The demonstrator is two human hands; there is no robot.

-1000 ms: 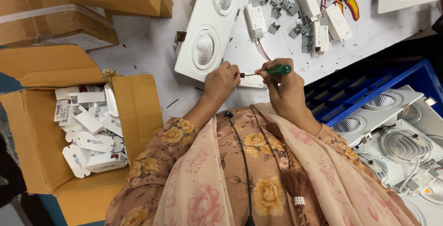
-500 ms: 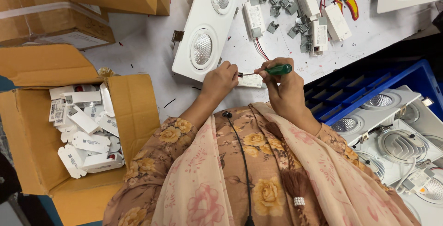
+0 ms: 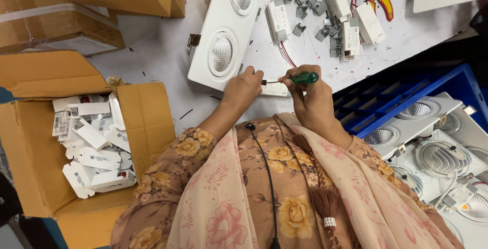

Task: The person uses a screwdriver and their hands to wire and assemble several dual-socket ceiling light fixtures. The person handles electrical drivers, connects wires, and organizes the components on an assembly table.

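Evidently mid-job: right hand clamps a green screwdriver, tip at the white driver box pinched by left hand; loose boxes beyond remain undone

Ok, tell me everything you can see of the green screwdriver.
The screwdriver has a glossy green handle, plastic by its look, and a thin dark metal shaft. It lies nearly level above the white table, handle to the right and tip to the left. The right hand grips the handle from below. The tip meets a small white driver box, which the left hand steadies; the fingers hide the exact contact point.
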